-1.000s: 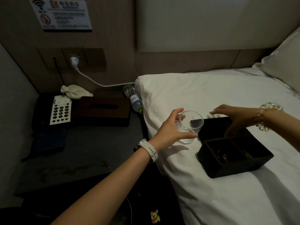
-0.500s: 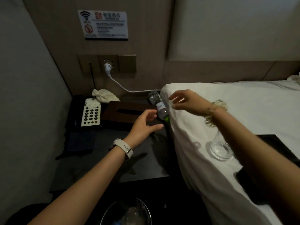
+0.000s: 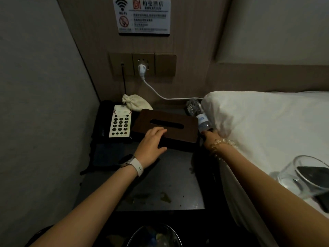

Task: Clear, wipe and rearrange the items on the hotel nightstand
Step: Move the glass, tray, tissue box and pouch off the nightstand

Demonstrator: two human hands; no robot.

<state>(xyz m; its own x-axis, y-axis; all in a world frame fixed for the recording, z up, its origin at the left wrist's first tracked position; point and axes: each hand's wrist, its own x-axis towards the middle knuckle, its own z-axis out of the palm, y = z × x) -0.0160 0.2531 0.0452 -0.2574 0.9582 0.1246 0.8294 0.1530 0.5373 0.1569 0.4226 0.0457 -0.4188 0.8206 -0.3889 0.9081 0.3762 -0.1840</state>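
A brown wooden tissue box [image 3: 170, 122] lies across the back of the dark nightstand [image 3: 170, 186]. My left hand [image 3: 152, 144] rests on its near edge, fingers over the lid and thumb at the front. A clear plastic water bottle [image 3: 197, 113] lies on its side between the box and the mattress. My right hand [image 3: 210, 139] grips the bottle's cap end; the fingers are mostly hidden. A black telephone [image 3: 115, 122] with a white keypad sits at the back left, a cream cloth pouch [image 3: 133, 104] behind it.
A drinking glass [image 3: 306, 177] and a dark box edge [image 3: 322, 202] sit on the white bed [image 3: 267, 131] at right. A white plug and cord [image 3: 142, 70] run from the wall socket. A bin [image 3: 154, 236] stands below the nightstand. Stains mark the nightstand's front.
My left hand has let go of the glass on the bed and moved onto the tissue box. My right hand has dropped from the mattress edge to the bottle's cap end.
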